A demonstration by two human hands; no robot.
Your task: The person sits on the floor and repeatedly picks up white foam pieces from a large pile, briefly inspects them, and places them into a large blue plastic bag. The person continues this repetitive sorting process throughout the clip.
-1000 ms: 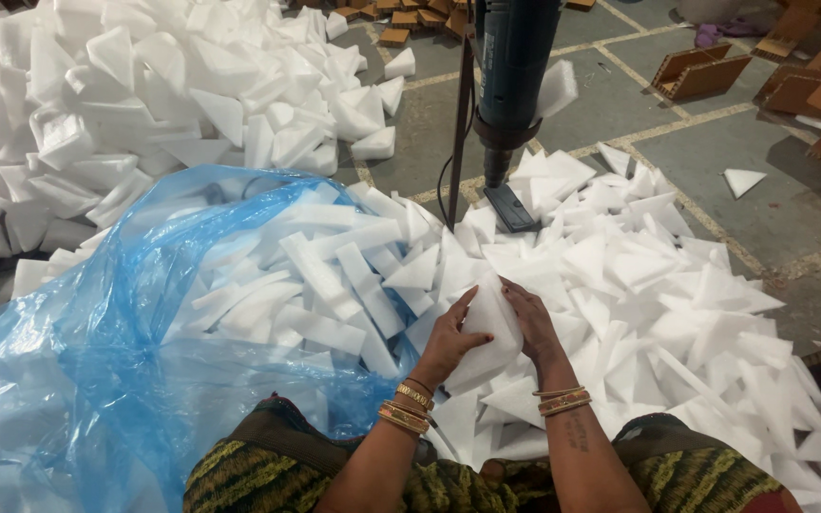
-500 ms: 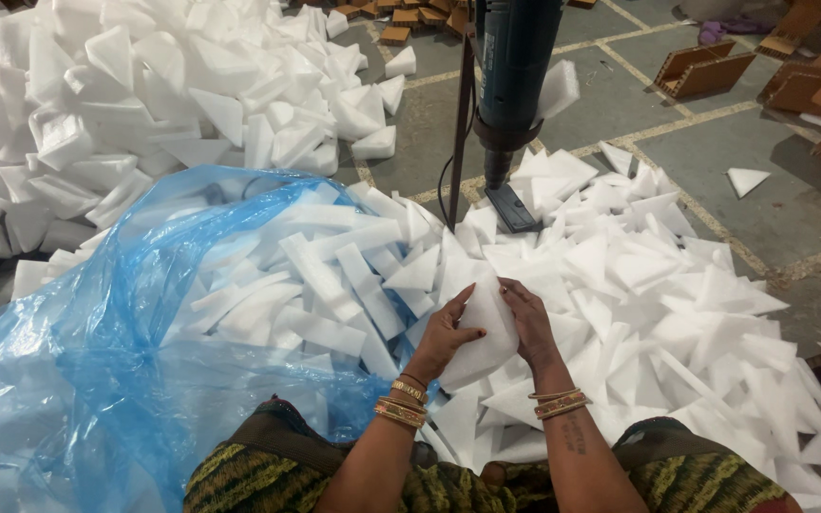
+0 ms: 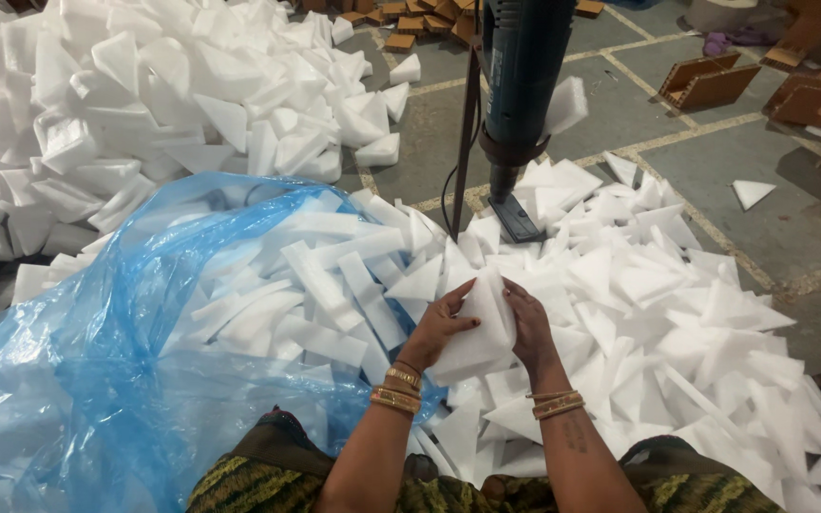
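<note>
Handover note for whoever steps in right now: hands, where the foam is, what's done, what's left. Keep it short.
Left hand and right hand: both pressed against the sides of one white foam stack, held upright between them above the lap.
Loose foam pieces cover the floor ahead and to the right.
Blue plastic bag lies open on the left, already holding many foam pieces.
A dark blue tool hangs just beyond the hands.
Done: part of the foam is bagged.
Left: the held stack and the floor pile are still outside the bag.
</note>
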